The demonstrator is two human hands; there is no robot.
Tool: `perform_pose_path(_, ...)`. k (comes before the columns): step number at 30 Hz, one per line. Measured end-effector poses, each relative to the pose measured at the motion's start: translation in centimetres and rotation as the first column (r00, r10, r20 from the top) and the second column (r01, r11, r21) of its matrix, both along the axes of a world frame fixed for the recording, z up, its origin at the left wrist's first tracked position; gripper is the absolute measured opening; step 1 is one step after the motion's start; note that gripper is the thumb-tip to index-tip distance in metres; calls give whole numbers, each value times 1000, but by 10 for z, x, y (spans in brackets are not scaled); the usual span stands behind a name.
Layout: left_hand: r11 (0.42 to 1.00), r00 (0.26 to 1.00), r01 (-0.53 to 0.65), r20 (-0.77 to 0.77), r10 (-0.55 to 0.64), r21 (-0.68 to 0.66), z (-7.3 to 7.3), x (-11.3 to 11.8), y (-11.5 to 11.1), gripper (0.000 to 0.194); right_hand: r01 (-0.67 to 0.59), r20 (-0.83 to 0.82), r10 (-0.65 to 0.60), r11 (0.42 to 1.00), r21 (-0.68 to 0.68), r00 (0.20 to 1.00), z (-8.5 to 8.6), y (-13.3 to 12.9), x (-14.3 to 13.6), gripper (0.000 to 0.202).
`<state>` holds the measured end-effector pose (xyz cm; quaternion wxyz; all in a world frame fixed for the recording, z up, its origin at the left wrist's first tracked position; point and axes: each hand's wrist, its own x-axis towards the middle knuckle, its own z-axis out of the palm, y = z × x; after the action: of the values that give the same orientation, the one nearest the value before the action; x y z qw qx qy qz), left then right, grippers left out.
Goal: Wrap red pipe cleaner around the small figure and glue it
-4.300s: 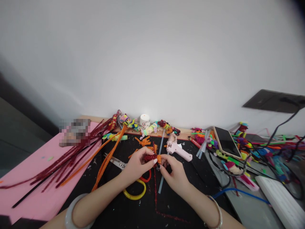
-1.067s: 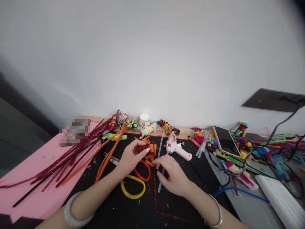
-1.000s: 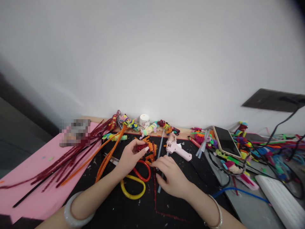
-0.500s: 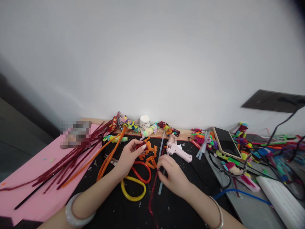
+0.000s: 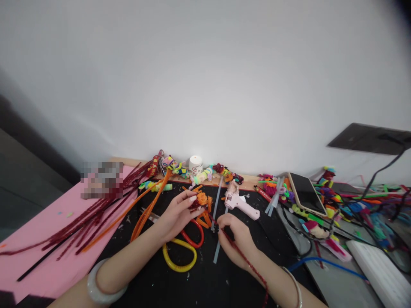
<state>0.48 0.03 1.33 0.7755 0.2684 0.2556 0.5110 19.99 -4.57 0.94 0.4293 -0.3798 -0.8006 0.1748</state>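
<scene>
Head view: my left hand point(image 5: 175, 218) has its fingers curled around a small fuzzy bundle point(image 5: 201, 198), out over the black mat point(image 5: 199, 286) on the bench, left of the glue gun point(image 5: 240, 205). Orange scraps point(image 5: 209, 203) lie right beside it; I can't tell whether the bundle touches them. My right hand point(image 5: 237, 237) has a red pipe cleaner point(image 5: 256, 272) pinched between thumb and fingers, near its far end, and the rest trails back over my wrist.

I'd expect the bundle to weigh almost nothing and to give under pressure, with thin wire inside keeping its shape. A light grip around the red part should do; squeezing the orange end would probably flatten it. The pipe cleaner should be springy, easy to bend and not slippery, though likely to kink, so I'd hold it close to the end I'm guiding.

As for looks, the bundle shows a knobbly, bright orange end poking out past my thumb, with a bit of dark red below, mostly hidden by my fingers. The pipe cleaner is deep red with a slight glitter, thin and gently curved. The scissors point(image 5: 180, 255) lie just below my left hand.
</scene>
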Motion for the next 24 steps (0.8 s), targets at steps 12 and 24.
perform_pose_path(12, 1000, 998, 8, 55, -8, -8, -4, 1, 0, 10, 12, -78, -33, 968, -251, 996, -2, 5, 2, 26)
perform_pose_path(24, 996, 994, -91, -64, 93, 24, -7, 1, 2, 9, 171, -51, -191, 949, -266, 980, -4, 9, 4, 14)
